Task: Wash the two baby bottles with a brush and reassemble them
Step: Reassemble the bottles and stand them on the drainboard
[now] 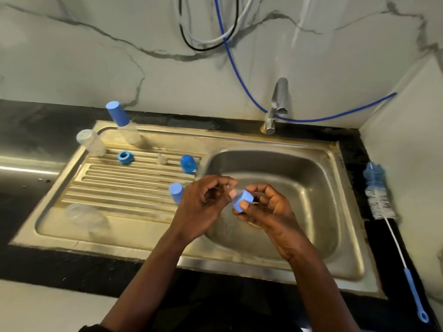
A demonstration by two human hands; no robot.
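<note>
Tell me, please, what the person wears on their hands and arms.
The left hand and the right hand are bare: no gloves, rings or watch show. Both forearms are uncovered; what looks like a dark sleeve edge shows at the left elbow.

Over the basin, blue collar (242, 203) pinched between left grip (206, 202) and right grip (266, 207). On the drainboard: blue-capped bottle (123, 123) upright at the back, open clear bottle (90, 142) beside it, blue ring (125, 157), clear teat (162, 159), dark blue cap (188, 164), pale blue cap (176, 192). Bottle brush (381, 200) flat on the counter, far right.
</note>
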